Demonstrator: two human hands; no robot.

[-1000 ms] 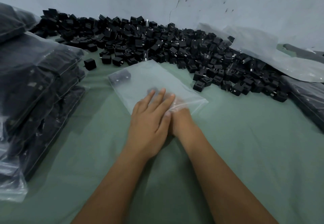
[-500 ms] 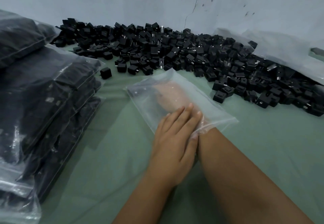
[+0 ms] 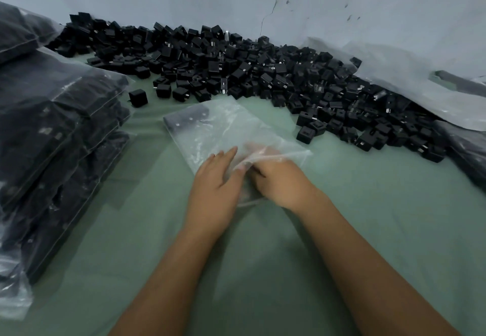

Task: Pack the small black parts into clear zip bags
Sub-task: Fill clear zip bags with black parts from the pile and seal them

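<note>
Pinning the clear zip bag (image 3: 226, 128) flat on green cloth with left hand (image 3: 219, 178) spread wide, working right hand (image 3: 276, 178) fingers into its mouth, near black parts (image 3: 263, 72) heaped beyond.

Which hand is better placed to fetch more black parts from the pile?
Probably the right hand: the pile of black parts lies nearest on its side, while the left hand rests on the clear bag, steadying its mouth.
</note>
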